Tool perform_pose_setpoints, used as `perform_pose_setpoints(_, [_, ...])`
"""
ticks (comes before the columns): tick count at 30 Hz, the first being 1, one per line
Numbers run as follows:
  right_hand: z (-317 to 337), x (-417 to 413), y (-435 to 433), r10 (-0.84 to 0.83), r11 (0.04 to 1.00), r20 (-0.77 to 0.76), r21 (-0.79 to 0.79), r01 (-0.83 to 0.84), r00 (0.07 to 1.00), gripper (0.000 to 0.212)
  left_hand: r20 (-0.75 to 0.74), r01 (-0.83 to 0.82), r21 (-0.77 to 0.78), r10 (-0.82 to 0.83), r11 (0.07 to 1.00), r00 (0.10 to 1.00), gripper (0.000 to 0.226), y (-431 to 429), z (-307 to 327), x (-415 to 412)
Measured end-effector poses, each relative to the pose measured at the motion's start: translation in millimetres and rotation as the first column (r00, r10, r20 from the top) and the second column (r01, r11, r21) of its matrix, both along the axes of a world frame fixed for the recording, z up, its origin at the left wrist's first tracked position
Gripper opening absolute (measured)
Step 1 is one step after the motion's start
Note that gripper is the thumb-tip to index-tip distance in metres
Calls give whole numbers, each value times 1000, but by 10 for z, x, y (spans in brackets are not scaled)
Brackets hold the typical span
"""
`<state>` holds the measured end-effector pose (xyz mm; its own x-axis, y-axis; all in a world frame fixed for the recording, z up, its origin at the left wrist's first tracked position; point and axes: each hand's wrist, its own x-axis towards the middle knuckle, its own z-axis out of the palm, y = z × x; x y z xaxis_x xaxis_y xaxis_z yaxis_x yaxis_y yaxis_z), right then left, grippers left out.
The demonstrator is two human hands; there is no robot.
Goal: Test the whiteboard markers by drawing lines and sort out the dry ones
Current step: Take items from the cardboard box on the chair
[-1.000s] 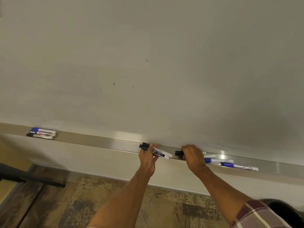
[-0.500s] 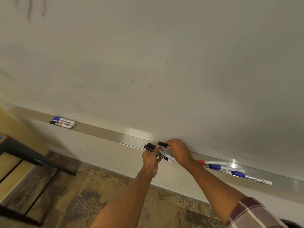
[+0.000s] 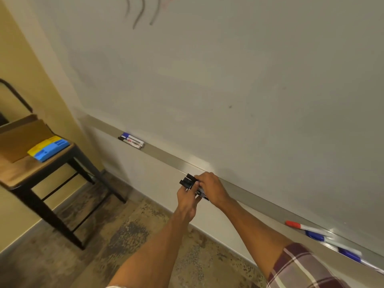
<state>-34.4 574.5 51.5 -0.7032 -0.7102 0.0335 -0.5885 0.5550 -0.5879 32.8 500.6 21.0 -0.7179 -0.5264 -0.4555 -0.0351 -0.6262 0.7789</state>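
Just below the whiteboard (image 3: 228,69) tray (image 3: 166,157): left grip (image 3: 187,202) curled round a bundle of black markers (image 3: 187,181); right grip (image 3: 211,188) pinching one of them. Three markers (image 3: 131,140) lie on the tray's left; red marker (image 3: 293,224) and two blue markers (image 3: 314,235) on its right.

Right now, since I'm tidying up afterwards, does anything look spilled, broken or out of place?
Nothing stands out. The whiteboard bears only faint strokes near its top and a few specks; markers lie in the tray, none on the floor.
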Motion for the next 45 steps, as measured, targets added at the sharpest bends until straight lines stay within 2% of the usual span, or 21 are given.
perform_pose_setpoints(5, [11, 209, -613, 142, 989, -22, -36, -143, 990, 24, 7, -113, 3, 113, 994, 994, 23, -592, 44, 271])
perform_pose_setpoints(7, [43, 318, -846, 137, 990, 15, -39, -136, 991, 33, 20, -150, 18, 149, 989, 989, 20, -852, 60, 401])
perform_pose_setpoints(9, [10, 375, -1060, 4, 996, 57, -87, 1, 998, 37, 29, -192, 45, 191, 980, 981, 17, -1116, 111, 532])
perform_pose_setpoints(12, [-53, 470, -1404, -212, 954, 146, -184, 237, 966, 30, 25, -312, 87, 311, 946, 950, 17, -1577, 239, 713])
perform_pose_setpoints(15, [-67, 652, -1693, -297, 908, 268, -217, 358, 917, 23, 29, -374, 107, 373, 921, 927, 20, -2008, 329, 841])
perform_pose_setpoints(17, [-93, 780, -1889, -305, 876, 427, -225, 427, 851, 28, 27, -385, 123, 384, 915, 923, 24, -2241, 368, 904])
perform_pose_setpoints(20, [-108, 975, -2234, -199, 797, 741, -259, 546, 642, 39, 11, -391, 139, 393, 910, 919, 26, -2543, 389, 988])
perform_pose_setpoints(23, [-81, 1095, -2525, -56, 738, 875, -288, 610, 480, 58, 7, -376, 136, 379, 917, 926, 25, -2756, 369, 1043])
perform_pose_setpoints(27, [-58, 1069, -2801, 16, 697, 914, -301, 651, 405, 65, 0, -363, 116, 365, 925, 931, 21, -2958, 352, 988])
perform_pose_setpoints(33, [-122, 778, -3003, 4, 723, 891, -317, 614, 455, 61, -13, -311, 105, 314, 945, 949, 14, -3187, 329, 668])
perform_pose_setpoints(35, [-144, 634, -3042, 16, 709, 898, -319, 629, 439, 59, -20, -303, 103, 307, 947, 952, 11, -3239, 313, 513])
perform_pose_setpoints(39, [-162, 401, -3078, 48, 644, 927, -314, 697, 373, 41, -12, -299, 124, 302, 946, 953, 20, -3266, 272, 230])
perform_pose_setpoints(45, [-219, 36, -3066, 73, 613, 919, -347, 710, 386, 24, -31, -239, 117, 244, 964, 969, 28, -3276, 244, -192])
